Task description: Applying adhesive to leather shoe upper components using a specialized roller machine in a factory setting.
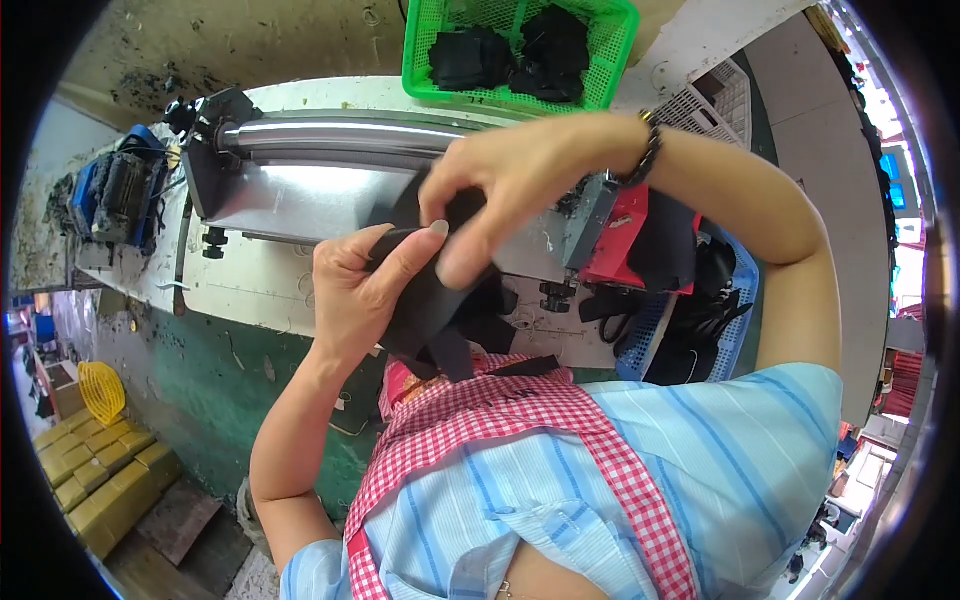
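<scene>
My left hand [352, 280] is closed on a black fabric piece [420, 310], with the thumb laid along its upper edge. The fabric hangs down in front of my checked apron, with more loose black pieces [490, 325] beside it. Just right of and above it is my right hand [520, 180], smeared by motion. Its thumb and fingers curve around dark fabric; whether they grip it, I cannot tell. Behind both hands stands a machine with a long steel roller [350, 138] and a shiny metal plate [285, 195].
A green basket [410, 60] with stacked black pieces [470, 58] stands behind the machine. On the right are the machine's red housing [610, 245], draped with black fabric [665, 240], a blue basket [636, 350] and a white crate [738, 105]. A blue device [120, 195] sits far left.
</scene>
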A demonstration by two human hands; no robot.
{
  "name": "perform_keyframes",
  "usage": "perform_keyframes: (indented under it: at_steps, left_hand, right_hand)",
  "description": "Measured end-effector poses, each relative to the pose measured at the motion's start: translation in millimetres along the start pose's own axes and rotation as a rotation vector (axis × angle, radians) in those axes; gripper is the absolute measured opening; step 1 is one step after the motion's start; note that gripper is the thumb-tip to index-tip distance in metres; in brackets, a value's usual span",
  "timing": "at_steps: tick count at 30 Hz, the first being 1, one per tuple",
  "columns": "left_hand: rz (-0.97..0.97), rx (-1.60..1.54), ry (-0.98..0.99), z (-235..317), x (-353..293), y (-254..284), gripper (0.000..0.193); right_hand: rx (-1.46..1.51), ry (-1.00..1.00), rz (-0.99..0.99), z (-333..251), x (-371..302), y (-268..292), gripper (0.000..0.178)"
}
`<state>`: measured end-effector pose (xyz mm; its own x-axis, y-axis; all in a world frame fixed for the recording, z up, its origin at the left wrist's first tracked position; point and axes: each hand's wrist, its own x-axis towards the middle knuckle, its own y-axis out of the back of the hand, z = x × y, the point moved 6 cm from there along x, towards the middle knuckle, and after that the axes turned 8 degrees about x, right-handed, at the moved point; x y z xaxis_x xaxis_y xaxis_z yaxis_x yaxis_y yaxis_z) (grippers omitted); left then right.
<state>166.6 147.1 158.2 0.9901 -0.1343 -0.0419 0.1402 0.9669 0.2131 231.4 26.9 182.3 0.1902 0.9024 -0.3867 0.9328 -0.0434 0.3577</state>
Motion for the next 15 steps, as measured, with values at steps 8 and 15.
perform_keyframes:
  at_steps: [8, 15]
  left_hand:
    - [-0.250, -0.156, 0.255, -23.3, -21.5, 12.3, 0.024]
    - [-0.279, -0.064, 0.678, -94.2, -34.9, 4.5, 0.035]
  right_hand:
    - [-0.496, 0.218, 0.272, -36.6, -12.7, 5.4, 0.023]
    - [-1.412, 0.239, 0.659, -55.0, -28.8, 92.5, 0.029]
